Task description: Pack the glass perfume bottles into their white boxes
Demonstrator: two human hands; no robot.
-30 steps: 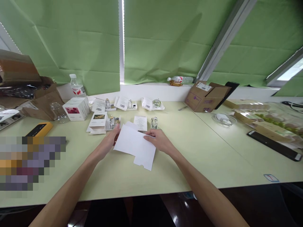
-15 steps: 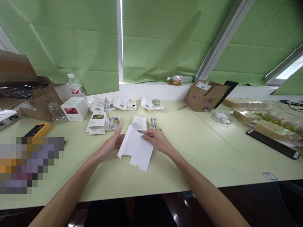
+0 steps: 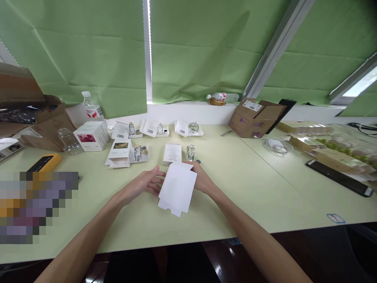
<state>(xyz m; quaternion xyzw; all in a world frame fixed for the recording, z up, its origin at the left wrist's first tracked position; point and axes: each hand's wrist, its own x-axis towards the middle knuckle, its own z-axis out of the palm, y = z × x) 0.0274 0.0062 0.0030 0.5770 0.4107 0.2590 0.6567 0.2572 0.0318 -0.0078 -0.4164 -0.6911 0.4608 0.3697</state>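
A white cardboard insert with cut flaps and a small notch is tilted above the table in front of me. My right hand grips it at its upper right edge, with the fingers hidden behind the card. At its left edge my left hand is open, fingers apart; whether the fingertips touch the card I cannot tell. Just beyond the card lie a white printed box, a clear glass perfume bottle and a small dark cap.
Behind are opened boxes with small bottles, a round bottle and white cartons. A cardboard box and a coiled white cable sit right of centre. A black bar-shaped object lies far right, a yellow device at left.
The insert has turned in my right hand, so its flat face now points toward me and its side flap has swung out of sight. My left hand has opened, moving slightly lower.
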